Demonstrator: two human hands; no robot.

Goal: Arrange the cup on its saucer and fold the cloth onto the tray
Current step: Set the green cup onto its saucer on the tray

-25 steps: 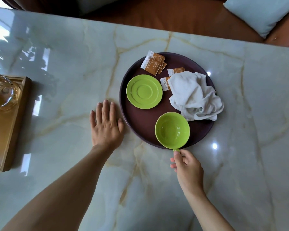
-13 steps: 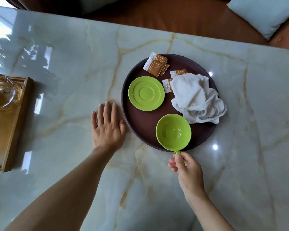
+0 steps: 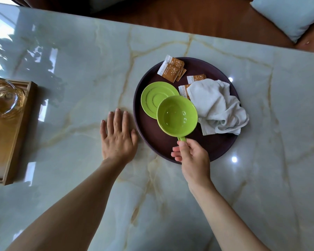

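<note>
Far L: wooden tray (image 3: 16,134) at table edge, glass vessel (image 3: 3,98) resting on it, partly cut off by frame. Marble table (image 3: 71,60), pale green w/ tan veins, glossy, reflections top L. L hand (image 3: 118,136): flat on table, palm down, fingers spread wide, holding nothing, thumb side just beside round dark tray (image 3: 216,147) rim, contact w/ rim not confirmable. Centre: green saucer (image 3: 152,96) lying flat in L part of dark tray, empty side up. Green cup (image 3: 177,119) upright, mouth up, empty, overlapping saucer's near-R edge in view; lifted or resting: cannot tell. Cup handle pointing toward person, pinched by R hand (image 3: 193,159) between thumb and forefinger, remaining fingers curled under; hand over near rim of dark tray. Top of dark tray: stack of orange sachets (image 3: 171,70); two more sachets (image 3: 196,78) nearer centre, one partly under cloth. R: white cloth (image 3: 217,107) crumpled, unfolded, in R part of dark tray, one corner hanging over rim. Cloth just beside cup's R side. Far top R: pale cushion (image 3: 290,13) on brown seat beyond table.
</note>
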